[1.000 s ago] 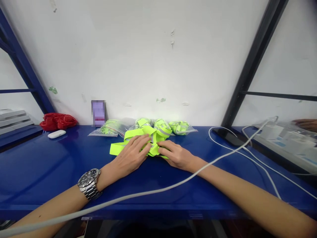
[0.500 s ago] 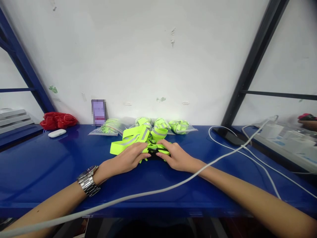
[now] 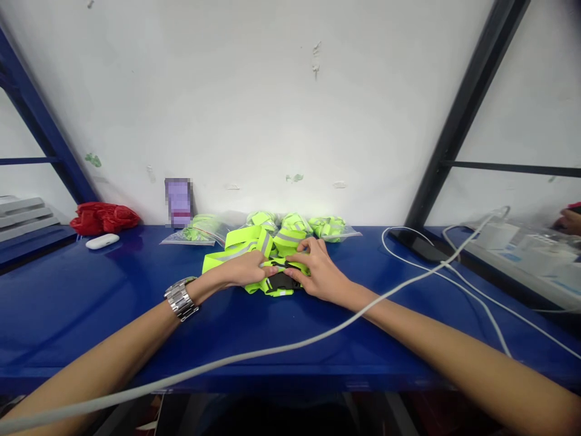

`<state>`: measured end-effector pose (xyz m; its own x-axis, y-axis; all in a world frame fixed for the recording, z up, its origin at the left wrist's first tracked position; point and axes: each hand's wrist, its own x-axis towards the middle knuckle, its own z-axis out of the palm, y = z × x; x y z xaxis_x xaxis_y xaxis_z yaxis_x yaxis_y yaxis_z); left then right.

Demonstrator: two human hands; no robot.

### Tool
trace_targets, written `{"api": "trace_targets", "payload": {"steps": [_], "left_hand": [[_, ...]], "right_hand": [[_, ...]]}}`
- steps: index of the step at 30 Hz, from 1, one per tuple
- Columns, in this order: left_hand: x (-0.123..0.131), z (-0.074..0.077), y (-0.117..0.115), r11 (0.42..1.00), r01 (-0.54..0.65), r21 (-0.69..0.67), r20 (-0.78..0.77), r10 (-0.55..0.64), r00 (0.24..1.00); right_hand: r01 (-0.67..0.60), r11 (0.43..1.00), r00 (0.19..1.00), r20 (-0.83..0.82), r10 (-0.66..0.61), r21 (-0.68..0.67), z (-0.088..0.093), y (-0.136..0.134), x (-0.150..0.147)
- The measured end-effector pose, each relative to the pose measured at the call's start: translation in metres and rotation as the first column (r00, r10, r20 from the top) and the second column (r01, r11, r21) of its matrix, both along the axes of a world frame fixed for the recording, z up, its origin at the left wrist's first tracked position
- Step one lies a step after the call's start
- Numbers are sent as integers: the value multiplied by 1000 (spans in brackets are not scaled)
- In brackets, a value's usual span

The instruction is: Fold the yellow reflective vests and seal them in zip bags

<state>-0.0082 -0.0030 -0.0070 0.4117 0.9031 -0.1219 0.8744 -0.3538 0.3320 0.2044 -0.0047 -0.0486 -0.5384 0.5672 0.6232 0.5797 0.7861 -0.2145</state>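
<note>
A neon-yellow reflective strap bundle (image 3: 247,248) with grey stripes and a black buckle (image 3: 278,283) lies on the blue table (image 3: 91,303). My left hand (image 3: 242,275), a metal watch (image 3: 180,298) on its wrist, has its fingers curled around the left side of the bundle. My right hand (image 3: 318,272) presses and grips the bundle's right side by the buckle. Both hands meet over the buckle.
Several bagged neon straps (image 3: 329,229) lie along the wall behind. A red bag (image 3: 102,218) and a white case (image 3: 102,241) sit far left. White cables (image 3: 408,275) run across the table in front of my right arm. A black device (image 3: 415,245) and another person's hand (image 3: 569,221) are at right.
Both hands have pulled the strap bundle together and shifted slightly away from me; the left hand turned from flat to curled, and the black buckle now shows between the fingertips.
</note>
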Motion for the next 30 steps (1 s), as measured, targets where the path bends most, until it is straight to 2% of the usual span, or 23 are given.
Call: {"api": "trace_targets", "payload": {"steps": [2, 4, 7, 9, 11, 13, 14, 16, 19, 22, 27, 30], "left_hand": [[1, -2, -1, 998, 32, 49, -1, -32, 999], [1, -9, -4, 978, 36, 208, -12, -34, 999], [0, -22, -11, 887, 21, 461, -35, -5, 999], [1, -28, -16, 817, 97, 569, -102, -47, 994], [3, -31, -22, 730, 227, 645, -226, -101, 969], [3, -31, -27, 651, 346, 675, -346, -135, 928], [3, -30, -29, 632, 392, 669, -389, -152, 909], [0, -28, -33, 628, 438, 643, -418, -190, 888], [-8, -26, -40, 643, 418, 642, -360, -228, 905], [-13, -29, -44, 655, 396, 644, -330, -230, 916], [-14, -34, -37, 684, 374, 626, -397, -132, 908], [-15, -33, -32, 696, 357, 622, -376, -134, 917]], "right_hand": [[-8, 997, 996, 87, 2, 76, 0, 3, 1], [-48, 996, 988, 153, 36, 74, 1, 5, 2], [-63, 996, 979, 197, 49, 69, 2, 7, 1], [-35, 995, 978, 210, 16, 88, 1, 6, 0], [-2, 992, 975, 222, -26, 128, 0, 4, -1], [21, 985, 971, 232, -61, 172, 2, 1, 0], [18, 983, 967, 245, -63, 184, 3, -1, 0], [-17, 983, 956, 292, -38, 183, 6, -4, 2], [-96, 978, 928, 371, 20, 187, 10, -7, 6], [-129, 968, 900, 436, 22, 217, 10, -6, 9], [-84, 974, 886, 464, -24, 209, 6, -1, 5], [-27, 985, 894, 444, -52, 170, 6, 1, 3]]}}
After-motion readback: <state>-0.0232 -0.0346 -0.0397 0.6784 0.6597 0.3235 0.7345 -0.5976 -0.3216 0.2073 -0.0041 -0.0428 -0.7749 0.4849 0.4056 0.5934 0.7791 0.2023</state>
